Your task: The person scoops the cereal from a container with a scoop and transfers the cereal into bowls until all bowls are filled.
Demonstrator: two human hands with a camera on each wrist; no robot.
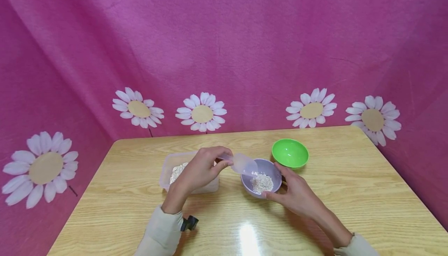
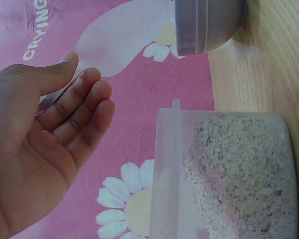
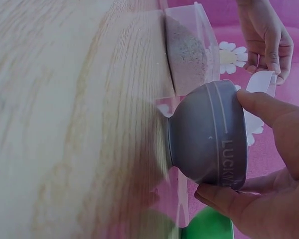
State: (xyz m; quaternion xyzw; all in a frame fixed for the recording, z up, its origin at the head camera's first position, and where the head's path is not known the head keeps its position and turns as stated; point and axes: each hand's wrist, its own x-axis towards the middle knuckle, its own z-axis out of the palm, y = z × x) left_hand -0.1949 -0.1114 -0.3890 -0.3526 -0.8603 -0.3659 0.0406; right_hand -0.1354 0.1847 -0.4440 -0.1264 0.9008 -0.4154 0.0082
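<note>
My left hand point(image 1: 206, 166) pinches the handle of a translucent plastic scoop point(image 1: 244, 164), its lip tilted down over the purple bowl point(image 1: 246, 186). White flakes like oats point(image 1: 262, 183) lie in the bottom of that bowl. With thumb and fingers spread along the rim, my right hand point(image 1: 297, 193) holds the bowl from its right side; the right wrist view shows lettering on the bowl's wall point(image 3: 204, 134). Below my left forearm stands a clear plastic container point(image 2: 167, 174), partly filled with the same flakes point(image 2: 244, 174).
A green bowl point(image 1: 290, 153) stands behind and right of the purple one, close to my right fingers. Everything rests on a wooden table point(image 1: 115, 209). Beyond its far edge hangs a pink cloth point(image 1: 245, 53) printed with daisies.
</note>
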